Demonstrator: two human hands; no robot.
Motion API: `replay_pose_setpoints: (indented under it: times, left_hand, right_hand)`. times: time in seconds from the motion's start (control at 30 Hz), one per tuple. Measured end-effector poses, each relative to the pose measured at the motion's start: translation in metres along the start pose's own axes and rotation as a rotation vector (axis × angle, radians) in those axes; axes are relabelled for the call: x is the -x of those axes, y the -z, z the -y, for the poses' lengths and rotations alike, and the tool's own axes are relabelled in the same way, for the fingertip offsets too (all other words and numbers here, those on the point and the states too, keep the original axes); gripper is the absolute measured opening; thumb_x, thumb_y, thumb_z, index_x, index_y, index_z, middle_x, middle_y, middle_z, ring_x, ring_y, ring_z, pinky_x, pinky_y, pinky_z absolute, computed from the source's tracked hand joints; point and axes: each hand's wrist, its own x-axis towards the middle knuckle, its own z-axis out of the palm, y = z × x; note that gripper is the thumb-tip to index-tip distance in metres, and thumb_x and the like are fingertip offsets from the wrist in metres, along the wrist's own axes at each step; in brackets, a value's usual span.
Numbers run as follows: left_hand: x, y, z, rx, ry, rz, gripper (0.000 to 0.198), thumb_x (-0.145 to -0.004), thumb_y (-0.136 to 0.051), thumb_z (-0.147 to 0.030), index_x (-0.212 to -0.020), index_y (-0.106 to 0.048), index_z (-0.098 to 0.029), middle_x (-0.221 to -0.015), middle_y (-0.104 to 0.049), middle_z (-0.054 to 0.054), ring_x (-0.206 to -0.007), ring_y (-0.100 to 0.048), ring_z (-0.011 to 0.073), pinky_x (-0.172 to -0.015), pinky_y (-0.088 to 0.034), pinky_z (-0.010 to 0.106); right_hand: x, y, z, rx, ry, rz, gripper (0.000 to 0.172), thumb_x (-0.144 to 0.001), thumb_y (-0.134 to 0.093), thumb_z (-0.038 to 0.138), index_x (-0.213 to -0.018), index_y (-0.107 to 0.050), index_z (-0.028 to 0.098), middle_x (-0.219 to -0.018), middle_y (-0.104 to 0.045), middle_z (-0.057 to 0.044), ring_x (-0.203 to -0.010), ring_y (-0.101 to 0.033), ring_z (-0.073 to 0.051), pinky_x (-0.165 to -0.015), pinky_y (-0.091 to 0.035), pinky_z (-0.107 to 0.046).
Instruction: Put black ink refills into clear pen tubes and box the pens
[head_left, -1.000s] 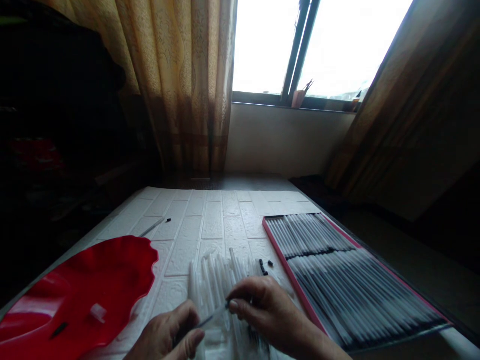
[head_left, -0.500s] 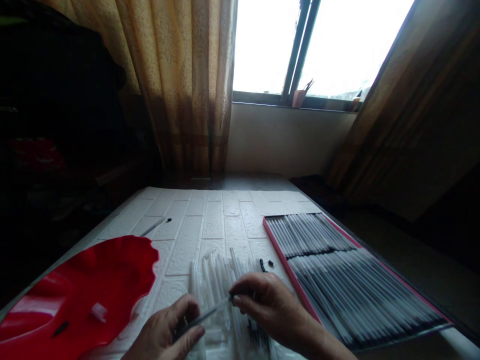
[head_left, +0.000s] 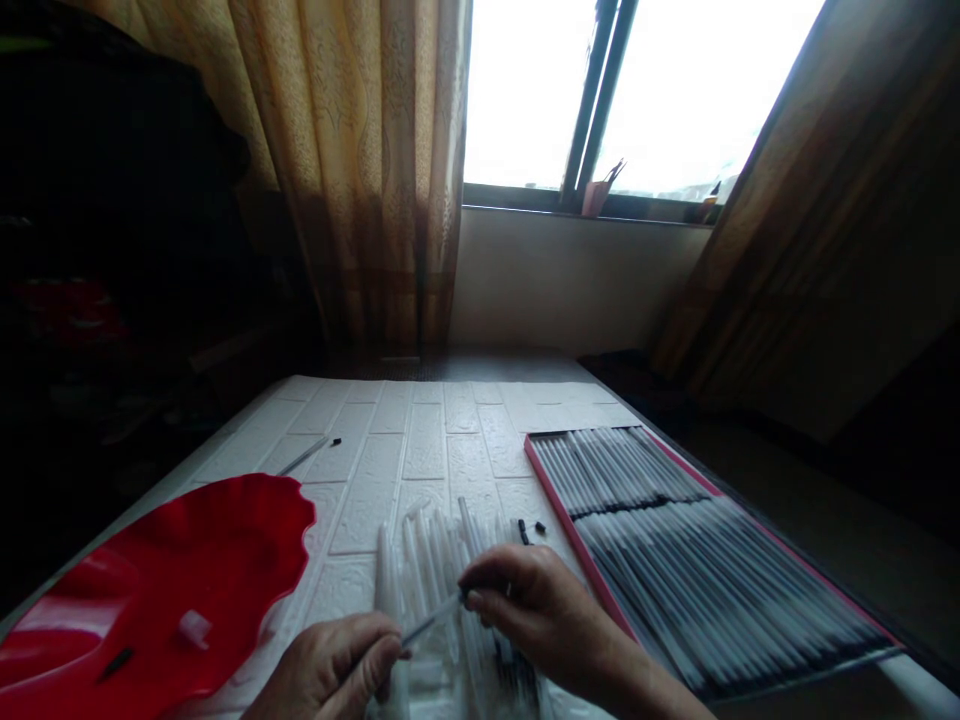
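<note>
Between my hands is a slim clear pen (head_left: 431,628) with a dark core, slanting up to the right. My left hand (head_left: 337,660) is closed around its lower end. My right hand (head_left: 529,610) pinches a small dark piece at the upper end, which looks like a cap; the fingers partly hide it. Under the hands lies a loose pile of clear pen tubes (head_left: 424,545). Several black pieces (head_left: 514,665) lie beneath my right hand, and two small black caps (head_left: 540,528) rest beyond it.
On the right, a pink-edged box (head_left: 551,485) holds two rows of pens (head_left: 720,580). A red scalloped tray (head_left: 247,530) at left contains a clear piece (head_left: 195,628) and a black piece (head_left: 116,662). Behind it lies a single pen (head_left: 304,456) on the white brick-patterned table (head_left: 427,440).
My left hand has shifted along the pen and its fingers have closed in, covering more of the lower end. The right hand stays in nearly the same spot.
</note>
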Motion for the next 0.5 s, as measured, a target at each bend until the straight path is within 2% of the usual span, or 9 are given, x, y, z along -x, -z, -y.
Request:
replay_pose_setpoints:
  times: [0.1, 0.17, 0.37, 0.5]
  left_hand:
    - [0.001, -0.002, 0.007, 0.006, 0.03, -0.05, 0.032, -0.089, -0.051, -0.054, -0.092, -0.06, -0.023, -0.072, -0.061, -0.003, -0.064, -0.056, 0.0122, -0.061, -0.045, 0.016]
    - [0.001, -0.003, 0.011, -0.015, 0.052, -0.09, 0.03, -0.087, -0.056, -0.053, -0.09, -0.059, -0.023, -0.072, -0.061, -0.004, -0.064, -0.056, 0.0121, -0.062, -0.046, 0.016]
    - [0.001, 0.001, 0.005, -0.086, 0.024, -0.109, 0.033, -0.094, -0.047, -0.049, -0.079, -0.058, -0.022, -0.068, -0.057, -0.004, -0.063, -0.056, 0.0116, -0.058, -0.044, 0.015]
    - [-0.001, 0.003, 0.0, -0.047, -0.036, -0.073, 0.036, -0.096, -0.043, -0.047, -0.081, -0.064, -0.022, -0.071, -0.063, -0.002, -0.067, -0.061, 0.0126, -0.061, -0.046, 0.015]
  right_hand:
    - [-0.001, 0.001, 0.0, -0.009, -0.007, -0.002, 0.013, -0.08, -0.063, 0.018, -0.084, -0.075, 0.016, -0.071, -0.072, -0.003, -0.064, -0.064, -0.013, -0.061, -0.047, -0.021]
    - [-0.001, 0.002, 0.0, -0.02, -0.015, -0.004, 0.012, -0.08, -0.063, 0.018, -0.083, -0.074, 0.016, -0.069, -0.071, -0.002, -0.063, -0.063, -0.013, -0.059, -0.046, -0.021]
    - [-0.001, 0.004, 0.0, -0.012, -0.035, 0.002, 0.013, -0.08, -0.063, 0.02, -0.085, -0.074, 0.016, -0.067, -0.07, -0.002, -0.061, -0.062, -0.013, -0.059, -0.046, -0.022]
    - [-0.001, 0.004, -0.002, 0.008, -0.045, 0.001, 0.013, -0.08, -0.063, 0.021, -0.086, -0.074, 0.017, -0.067, -0.069, -0.002, -0.061, -0.061, -0.014, -0.059, -0.046, -0.022]
